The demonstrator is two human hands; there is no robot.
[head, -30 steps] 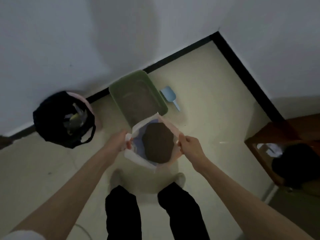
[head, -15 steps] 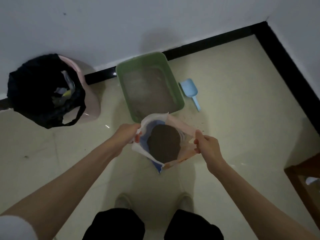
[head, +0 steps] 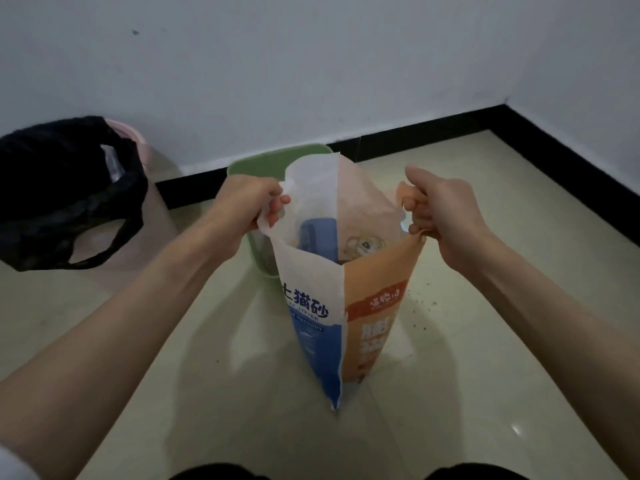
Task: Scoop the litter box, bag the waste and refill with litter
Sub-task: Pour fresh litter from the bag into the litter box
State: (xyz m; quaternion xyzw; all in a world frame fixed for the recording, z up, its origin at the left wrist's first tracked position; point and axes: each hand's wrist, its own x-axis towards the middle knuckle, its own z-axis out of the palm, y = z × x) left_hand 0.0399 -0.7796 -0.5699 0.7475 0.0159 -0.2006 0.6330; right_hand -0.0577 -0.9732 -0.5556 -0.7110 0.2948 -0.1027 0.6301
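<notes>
1. Fingers [head: 277,209] of the left hand [head: 247,206] curl over the left top edge of the litter bag [head: 311,306] and pinch it; fingers of the right hand [head: 441,211] are wrapped round the right top edge in the same way.
2. Both hands sit level with each other, one at each side of the bag's mouth, pulling it wide open between them.
3. Between the two grips the bag stands upright on the floor [head: 485,375], its bottom corner near the person and its open top at hand height.
4. Its near faces show a white and blue panel with printed characters on the left and an orange panel on the right.
5. Dark litter shows low inside the mouth, though little of it can be seen.
6. Just behind the bag, on its far side, lies the green litter box [head: 258,164], mostly hidden; only its far rim and left wall show.
7. Left of the box, near the wall, stands a pink bin [head: 156,188] lined with a black bag [head: 62,195] whose handles hang loose over the rim.
8. Dark grains [head: 420,310] are scattered on the floor to the right of the litter bag.
9. A black skirting strip [head: 433,133] runs along the foot of the white wall, turning at the far right corner.
</notes>
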